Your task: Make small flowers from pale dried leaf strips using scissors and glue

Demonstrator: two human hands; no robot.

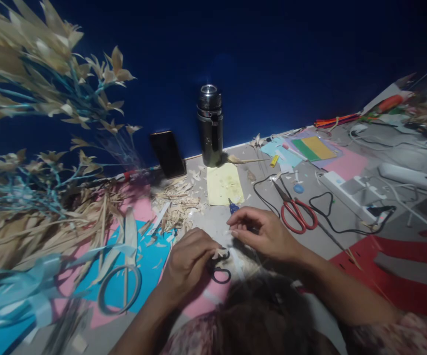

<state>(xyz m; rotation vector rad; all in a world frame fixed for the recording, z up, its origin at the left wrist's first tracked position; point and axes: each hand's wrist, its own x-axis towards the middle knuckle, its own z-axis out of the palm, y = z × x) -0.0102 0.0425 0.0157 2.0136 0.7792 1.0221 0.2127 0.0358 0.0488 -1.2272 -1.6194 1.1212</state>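
Observation:
My left hand [191, 259] is closed, with thumb and fingertips pinched on a small pale dried-husk piece [219, 254]. Just below those fingertips lies a black loop [221, 282] that looks like a scissor handle. Close by on the right, my right hand [263, 229] curves with its thumb and fingers apart, and I see nothing held in it. Beyond its fingertips is a small blue tool with a dark pointed tip [233, 207], partly hidden by the hand. The tip reaches onto a stained yellow paper [223, 185].
A steel flask [211, 133] and a leaning phone [168, 154] stand by the blue wall. Husk scraps [178, 199] and a tape roll [104, 296] lie left, under husk-flower branches [83, 93]. Red-handled scissors [292, 217], black cable [327, 227] and a power strip [349, 195] lie right.

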